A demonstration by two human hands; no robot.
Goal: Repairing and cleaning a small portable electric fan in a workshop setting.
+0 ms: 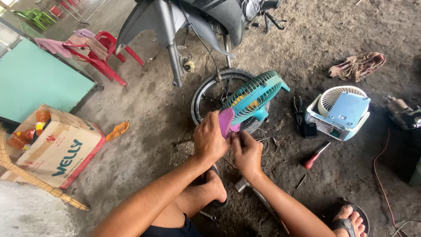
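Left hand (211, 139) fingers clenched on purple base of teal fan (251, 98), held above dirt floor; fan's long axis slants up-right from fingers. Right hand (247, 152) just beside, below base, fingers pinching at its underside; pinched item unclear.

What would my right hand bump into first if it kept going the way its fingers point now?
The right hand points up and slightly left; its fingertips already sit at the purple base of the teal fan, which the left hand holds. It would probably meet that base first; depth is hard to judge.
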